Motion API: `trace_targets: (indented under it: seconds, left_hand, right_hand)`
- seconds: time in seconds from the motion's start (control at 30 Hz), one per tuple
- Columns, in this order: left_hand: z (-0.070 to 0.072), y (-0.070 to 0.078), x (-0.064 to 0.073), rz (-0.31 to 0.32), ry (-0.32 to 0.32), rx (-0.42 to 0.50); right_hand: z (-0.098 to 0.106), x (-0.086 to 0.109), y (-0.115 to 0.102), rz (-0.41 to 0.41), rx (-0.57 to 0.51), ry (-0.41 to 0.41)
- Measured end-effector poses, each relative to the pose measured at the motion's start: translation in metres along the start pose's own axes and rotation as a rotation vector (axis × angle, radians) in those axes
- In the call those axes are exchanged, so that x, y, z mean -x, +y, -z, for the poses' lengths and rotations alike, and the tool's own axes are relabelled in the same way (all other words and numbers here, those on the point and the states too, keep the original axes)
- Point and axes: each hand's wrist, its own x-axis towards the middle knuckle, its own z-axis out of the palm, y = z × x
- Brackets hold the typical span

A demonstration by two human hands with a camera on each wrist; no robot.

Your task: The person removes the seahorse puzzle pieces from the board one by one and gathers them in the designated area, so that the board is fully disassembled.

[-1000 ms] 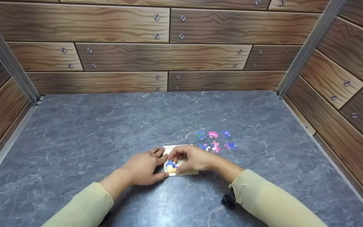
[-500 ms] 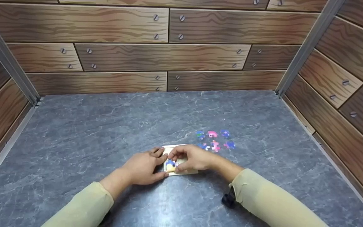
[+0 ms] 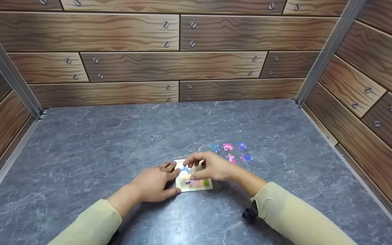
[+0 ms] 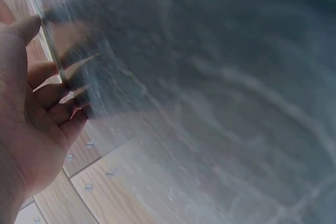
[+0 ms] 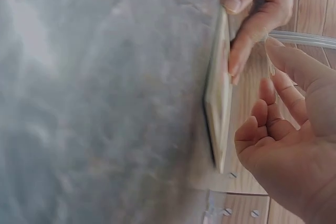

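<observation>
A small pale tray (image 3: 210, 187) with a raised rim lies on the table, and part of its colourful picture shows along the near side. On its left edge rests my left hand (image 3: 155, 184), fingers spread along the rim and thumb at the near corner. In the left wrist view, the left hand (image 4: 39, 114) touches the tray's edge with thumb and fingertips. Just above the tray, my right hand (image 3: 214, 166) pinches a blue and yellow jigsaw piece (image 3: 184, 169). The right wrist view shows the thin piece edge-on between thumb and fingers, apart from the tray.
Several loose jigsaw pieces lie right of the tray, among them a pink piece (image 3: 228, 147) and a blue piece (image 3: 246, 158). The right hand covers part of this area. Wood-patterned walls (image 3: 128, 64) stand around the grey marbled table (image 3: 114, 143).
My right hand has risen slightly off the tray with the jigsaw piece, uncovering the picture's near side. A loose blue-and-white piece now is out of sight behind that hand. The left hand stays put.
</observation>
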Motion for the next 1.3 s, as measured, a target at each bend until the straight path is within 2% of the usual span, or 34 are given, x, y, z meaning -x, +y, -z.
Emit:
trace_targets:
  seconds: [0.3, 0.7, 0.97, 1.3]
  left_hand:
    - [-0.001, -0.001, -0.001, -0.003, -0.006, -0.001]
    - [-0.002, 0.000, -0.001, 0.011, -0.021, -0.003]
    - [-0.001, 0.000, 0.000, 0.008, -0.024, 0.010]
    - [0.000, 0.000, 0.000, 0.013, -0.017, 0.011]
  right_hand:
    - [0.023, 0.012, 0.002, 0.020, 0.025, 0.041]
    - [0.048, 0.042, 0.024, -0.031, 0.030, 0.102]
    - [0.054, 0.057, 0.038, -0.082, 0.043, 0.092]
    - [0.053, 0.066, 0.045, -0.126, 0.057, 0.061]
